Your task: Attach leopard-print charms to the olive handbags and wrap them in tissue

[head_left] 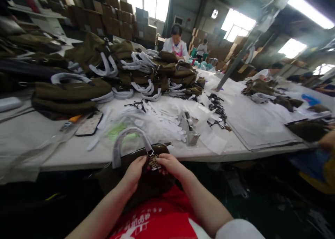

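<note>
Together, my two bare hands met at a small, flat leopard-print tag (154,161) on a dark olive fabric bag (154,181).
My right hand (171,164) had thumb and fingers clamped on the tag's right side; my left hand (134,171) had its thumb at the left edge, but I could not tell whether its hidden fingers gripped. The tag lay below an arched handle wrapped in pale grey covering (117,150), at the near edge of a long white worktable (65,159). Farther off I saw a shiny metal tape dispenser (190,132) and, far left, piled olive bags (72,92).
</note>
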Demonstrator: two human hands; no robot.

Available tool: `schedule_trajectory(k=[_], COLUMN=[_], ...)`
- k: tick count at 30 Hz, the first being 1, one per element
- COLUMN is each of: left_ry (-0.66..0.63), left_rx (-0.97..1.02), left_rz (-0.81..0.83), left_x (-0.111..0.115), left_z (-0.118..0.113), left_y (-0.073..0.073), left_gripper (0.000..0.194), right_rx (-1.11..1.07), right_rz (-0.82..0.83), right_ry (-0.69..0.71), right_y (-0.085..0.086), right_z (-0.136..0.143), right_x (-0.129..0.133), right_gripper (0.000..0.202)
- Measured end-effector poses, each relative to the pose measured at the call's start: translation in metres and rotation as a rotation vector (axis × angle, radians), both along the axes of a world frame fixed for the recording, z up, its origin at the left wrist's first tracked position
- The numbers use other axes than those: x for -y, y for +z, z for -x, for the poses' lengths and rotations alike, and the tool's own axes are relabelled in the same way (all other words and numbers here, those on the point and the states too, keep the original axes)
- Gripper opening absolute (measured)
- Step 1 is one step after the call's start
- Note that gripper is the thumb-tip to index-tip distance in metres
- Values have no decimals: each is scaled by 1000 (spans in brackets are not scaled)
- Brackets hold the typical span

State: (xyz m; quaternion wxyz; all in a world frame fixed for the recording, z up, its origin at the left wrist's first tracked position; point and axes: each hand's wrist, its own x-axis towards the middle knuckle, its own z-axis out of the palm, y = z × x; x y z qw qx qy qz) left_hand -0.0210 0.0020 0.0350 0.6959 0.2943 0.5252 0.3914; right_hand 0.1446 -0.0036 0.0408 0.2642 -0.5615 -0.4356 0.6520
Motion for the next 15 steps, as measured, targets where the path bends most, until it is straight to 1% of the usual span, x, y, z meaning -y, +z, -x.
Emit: schedule_trajectory(k=[3,6,8,10,12,15], left_ry=[-23,-60,-97,-145,-200,-304], left_rx=[-69,-82,-75,-89,-148,-267], left_rz=[-14,-25,-30,-28,-26,-64], left_x=[1,3,4,5,5,1], left_z=[6,8,6,5,6,12], left_y=[-1,0,1,2,3,5], left_gripper=[51,52,52,52,52,51], right_rx=[151,277,266,196,132,95], right_rz=[-111,-232,-255,-224,-191,-166], right_ry=[27,90,107,121,132,130], right_y=[-6,-13,-17,-19,-21,-22], right_z=[-4,0,6,11,13,12], right_x=[1,5,8,8,8,7], right_gripper=[19,20,21,23,25,25])
